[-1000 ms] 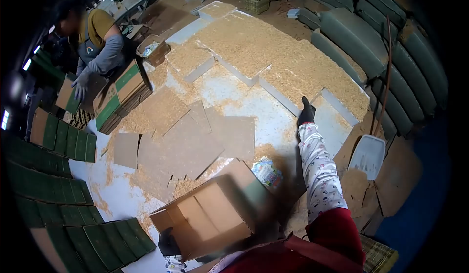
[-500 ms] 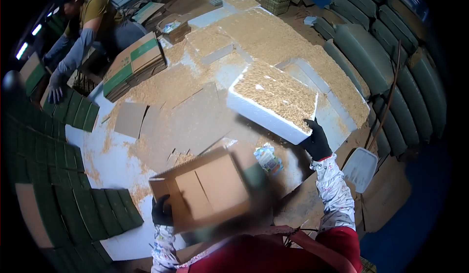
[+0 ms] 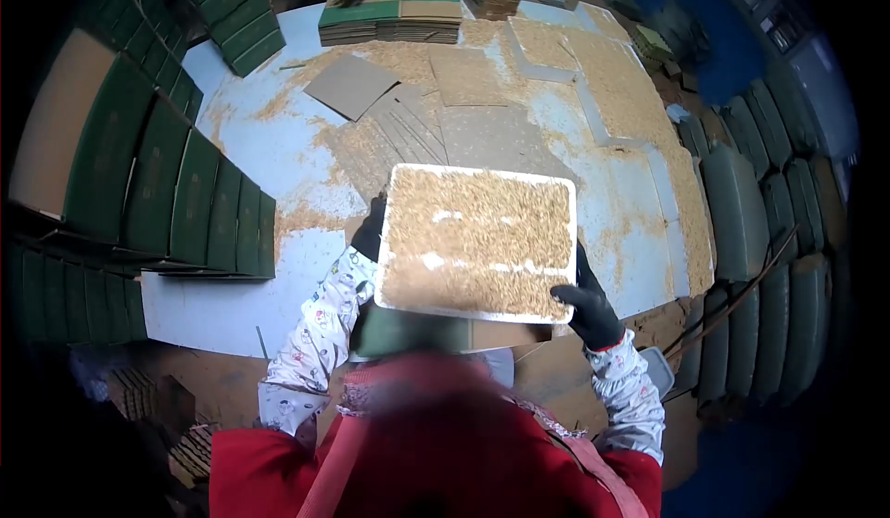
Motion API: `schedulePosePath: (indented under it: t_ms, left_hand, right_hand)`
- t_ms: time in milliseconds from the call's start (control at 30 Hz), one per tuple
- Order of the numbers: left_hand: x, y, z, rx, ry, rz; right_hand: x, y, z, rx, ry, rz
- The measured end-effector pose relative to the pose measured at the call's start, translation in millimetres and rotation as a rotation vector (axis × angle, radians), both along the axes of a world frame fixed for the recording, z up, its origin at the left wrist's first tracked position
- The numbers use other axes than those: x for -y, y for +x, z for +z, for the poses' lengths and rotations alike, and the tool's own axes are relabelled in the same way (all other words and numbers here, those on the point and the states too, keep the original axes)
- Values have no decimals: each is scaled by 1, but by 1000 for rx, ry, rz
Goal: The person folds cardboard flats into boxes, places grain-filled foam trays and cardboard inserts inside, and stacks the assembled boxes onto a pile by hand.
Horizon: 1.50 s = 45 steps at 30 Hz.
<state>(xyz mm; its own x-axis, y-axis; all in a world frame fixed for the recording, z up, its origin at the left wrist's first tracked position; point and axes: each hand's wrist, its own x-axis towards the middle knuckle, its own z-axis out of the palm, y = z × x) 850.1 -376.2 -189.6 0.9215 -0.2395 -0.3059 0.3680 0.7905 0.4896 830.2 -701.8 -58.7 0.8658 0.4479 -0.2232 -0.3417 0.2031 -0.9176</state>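
A white foam box filled with sawdust-like shavings is in front of me, above the cardboard box, whose green side shows below it. My right hand, in a black glove, grips the foam box at its lower right corner, thumb on the rim. My left hand, also in a black glove, is at the foam box's left edge; its fingers are mostly hidden behind the box, so what it grips cannot be made out.
Stacked green boxes stand at the left. Flat cartons lie at the back, near a co-worker's blurred arm. More shavings-topped foam boxes line the right side, beside green sacks. Loose cardboard sheets lie on the white surface.
The foam box, lifted from the row by my right hand, has moved left and toward me, over the cardboard box. My left hand has moved up beside it. The view has turned left.
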Motion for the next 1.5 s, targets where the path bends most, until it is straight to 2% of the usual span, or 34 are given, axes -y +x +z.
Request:
schedulePosePath:
  t_ms: [67, 167, 233, 300, 333, 367, 433, 467, 500, 567, 600, 633, 667, 700, 733, 767, 800, 833, 900, 933, 967, 1000, 1033, 1067, 1100, 1167, 1200, 1233, 1267, 1300, 1333, 1367, 1433, 1500]
  left_hand:
    - [-12, 0, -67, 399, 971, 85]
    - [-15, -5, -61, 517, 1486, -135]
    - [-19, 14, -57, 417, 1217, -56]
    - [-20, 37, -36, 162, 874, -70]
    - [-24, 49, -21, 109, 705, 107]
    - [-26, 66, -15, 47, 532, 281]
    - [-48, 117, -61, -161, 277, -25]
    - [-41, 130, -60, -181, 238, -140]
    - [-37, 154, -86, -252, 200, -281]
    - [-9, 180, -101, -484, 280, -431]
    - [1, 191, -120, -567, 154, -523]
    - [16, 194, -121, -606, 320, -543]
    - [22, 184, -122, -126, 630, -591]
    - [30, 191, -136, -135, 647, -668]
    - [39, 198, -150, -140, 664, -746]
    - [46, 213, -172, -686, 457, -839]
    - [42, 219, -177, -647, 432, -880]
    - [39, 215, -168, -613, 404, -906]
    - [47, 203, -163, -604, 522, -601]
    - [41, 202, -159, -482, 672, -573]
    - [29, 199, -138, -514, 513, -620]
    - [13, 193, -126, -463, 547, -532]
    - [21, 176, -68, -324, 746, -404]
    - [-31, 183, -108, -29, 1008, -364]
    - [-20, 167, -26, -94, 1121, -414]
    - [-44, 139, 17, 240, 1329, -234]
    - [-37, 122, 57, 296, 1541, -265]
    - [-37, 105, 78, 349, 1565, -252]
    - [-54, 90, 76, 490, 1791, -199]
    - [-24, 74, 116, 699, 2048, -307]
    - [-1, 58, 132, 840, 2091, -281]
    - [17, 46, 142, 984, 2131, -254]
    - [36, 29, 153, 1235, 2127, -458]
    - [48, 19, 138, 1623, 2098, -488]
  right_hand:
    - [3, -6, -10, -70, -7, 17]
    - [10, 0, -36, -47, -192, 88]
    - [9, 3, -57, -64, -195, 106]
    - [10, 5, -86, 167, -517, 177]
    - [10, 5, -101, 506, -908, 189]
    - [11, 3, -108, 485, -915, 171]
    - [-18, 9, -85, 179, -1482, 435]
    - [-16, 10, -105, 317, -1550, 406]
    - [-17, 15, -121, 259, -1631, 413]
    - [-39, 25, -139, 205, -1929, 643]
    - [-50, 26, -107, 252, -1850, 585]
    - [-45, 26, -119, 407, -1876, 679]
    - [-49, 33, -82, 455, -1662, 574]
    - [-47, 41, -41, 489, -1461, 456]
    - [-32, 41, -35, 631, -1379, 51]
    - [-17, 40, -35, 765, -1276, -351]
    - [7, 47, -46, 682, -1278, -525]
    - [35, 52, -63, 607, -1268, -689]
    - [80, 55, -116, 388, -1415, -628]
    - [92, 52, -141, 360, -1505, -509]
    - [99, 51, -162, 236, -1559, -297]
    - [102, 49, -180, 293, -1602, -265]
    - [103, 45, -199, 353, -1640, -228]
    - [105, 40, -223, 477, -1689, -286]
    - [109, 37, -234, 471, -1673, -282]
    - [112, 34, -253, 495, -1661, -341]
    - [118, 34, -273, 463, -1695, -293]
    - [121, 32, -270, 462, -1680, -294]
    - [124, 30, -260, 360, -1487, -343]
    - [129, 29, -254, 261, -1295, -384]
    - [146, 29, -269, 431, -1129, -416]
    - [157, 34, -272, 437, -1120, -410]
    - [168, 44, -270, 392, -991, -220]
    - [171, 45, -269, 401, -960, -205]
